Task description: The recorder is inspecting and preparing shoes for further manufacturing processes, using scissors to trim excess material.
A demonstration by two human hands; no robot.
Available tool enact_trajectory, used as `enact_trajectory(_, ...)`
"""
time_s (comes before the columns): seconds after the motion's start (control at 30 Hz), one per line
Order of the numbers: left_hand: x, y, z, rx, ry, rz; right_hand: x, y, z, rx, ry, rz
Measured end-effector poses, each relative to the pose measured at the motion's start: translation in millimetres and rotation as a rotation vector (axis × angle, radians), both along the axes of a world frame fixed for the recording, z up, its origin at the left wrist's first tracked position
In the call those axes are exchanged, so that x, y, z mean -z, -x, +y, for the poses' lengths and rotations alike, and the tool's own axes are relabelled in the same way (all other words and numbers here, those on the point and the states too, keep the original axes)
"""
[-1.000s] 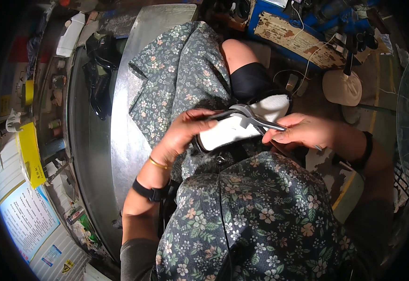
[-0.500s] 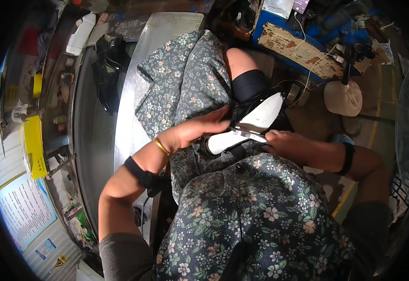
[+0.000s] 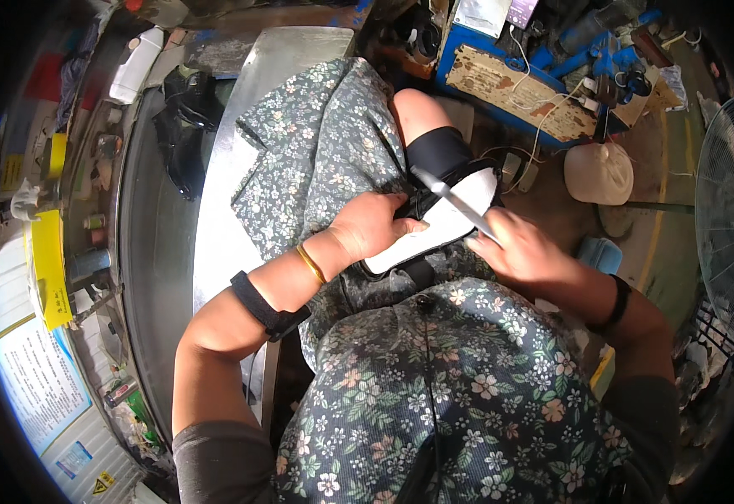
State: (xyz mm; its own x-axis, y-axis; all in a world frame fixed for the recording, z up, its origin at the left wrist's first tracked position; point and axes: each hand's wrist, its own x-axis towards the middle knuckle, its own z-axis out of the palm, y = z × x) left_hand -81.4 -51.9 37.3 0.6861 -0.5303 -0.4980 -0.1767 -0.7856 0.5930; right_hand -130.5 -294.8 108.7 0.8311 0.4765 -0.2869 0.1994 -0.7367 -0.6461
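Observation:
A black shoe (image 3: 459, 214) lies bottom-up across my lap, its flat white underside facing me. My left hand (image 3: 371, 225) grips the shoe's near-left side, the thumb pressed on the white underside and the other fingers hidden behind the edge. In my right hand (image 3: 514, 248), fingers closed around it, is a long, flat grey metal tool (image 3: 457, 202). The tool slants over the toe half of the underside, its tip toward the far-left edge. Motion blurs it, so its exact kind is unclear. Whether it touches the shoe, I cannot tell.
Black glossy shoes (image 3: 184, 134) rest on the dark belt at left, beside a metal bench edge (image 3: 220, 202). A blue machine (image 3: 510, 92) with cables stands far right, near a whitish jug (image 3: 599, 174) and a large fan (image 3: 728, 218). Flowered cloth covers my lap.
The metal tool has swung from lying across the shoe's middle to slanting over its toe half. My left hand has shifted nearer, its thumb now on the underside.

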Motion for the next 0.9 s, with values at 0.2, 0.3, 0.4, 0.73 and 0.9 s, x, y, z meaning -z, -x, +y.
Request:
enact_trajectory(0.2,-15,2,10,-0.03,-0.218,-0.044,27,-5,11,0.03,0.091,0.079)
enact_trajectory(0.3,-19,2,11,0.001,-0.282,-0.041,27,-2,17,0.025,0.145,0.195)
enact_trajectory(0.4,-20,5,18,-0.055,-0.287,-0.056,26,-1,29,-0.003,0.126,0.063)
enact_trajectory(0.73,5,88,77,-0.499,0.546,0.052,34,-13,53,-0.207,0.035,0.189)
enact_trajectory(0.9,17,94,72,-0.544,0.502,-0.094,25,-94,91,-0.262,-0.309,0.134)
